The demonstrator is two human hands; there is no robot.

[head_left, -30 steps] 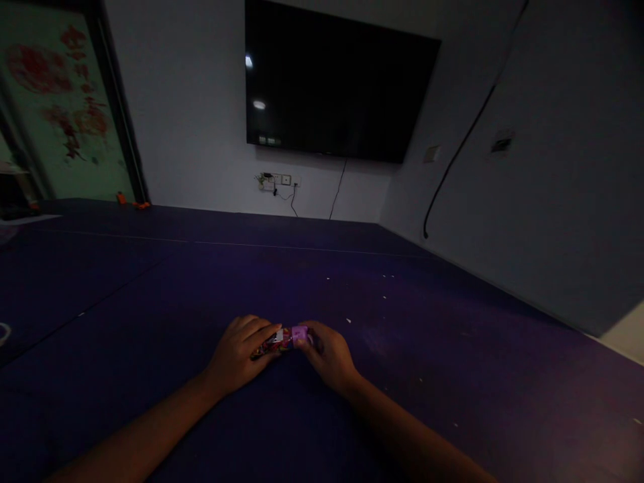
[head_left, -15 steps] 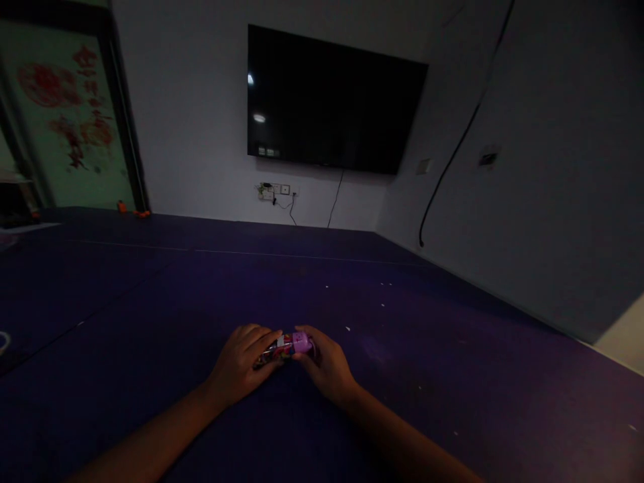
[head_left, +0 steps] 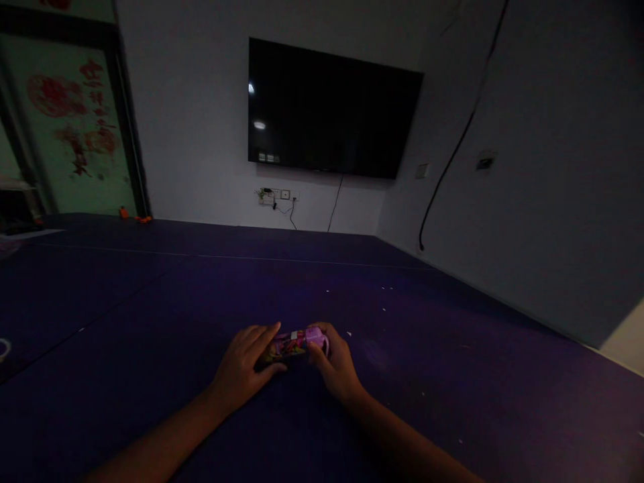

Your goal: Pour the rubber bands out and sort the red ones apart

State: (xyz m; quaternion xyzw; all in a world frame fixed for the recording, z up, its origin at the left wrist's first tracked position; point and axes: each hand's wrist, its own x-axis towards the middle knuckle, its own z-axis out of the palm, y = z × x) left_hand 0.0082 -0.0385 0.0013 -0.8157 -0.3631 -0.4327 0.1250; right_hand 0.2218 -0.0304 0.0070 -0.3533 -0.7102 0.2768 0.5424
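Observation:
A small bottle [head_left: 292, 343] with a colourful patterned body and a pink-purple cap lies sideways between my hands, low in the middle of the view. My right hand [head_left: 336, 362] grips the cap end, with thumb and fingers on either side of it. At the other end, my left hand [head_left: 244, 362] has its thumb and fingers spread around the bottle's base. The far tip of the bottle is partly hidden in the shade of that palm.
The dark blue-purple floor [head_left: 226, 295] carries small white specks. A black television [head_left: 332, 107] hangs on the wall above sockets [head_left: 274, 194] and cables. At the far left are a door [head_left: 75, 134], orange items [head_left: 143, 219] and a white ring-shaped object [head_left: 4, 347].
The bottle has shifted slightly right with my right hand. My left fingers have loosened and spread, so more of the patterned body shows. The view has tilted up slightly.

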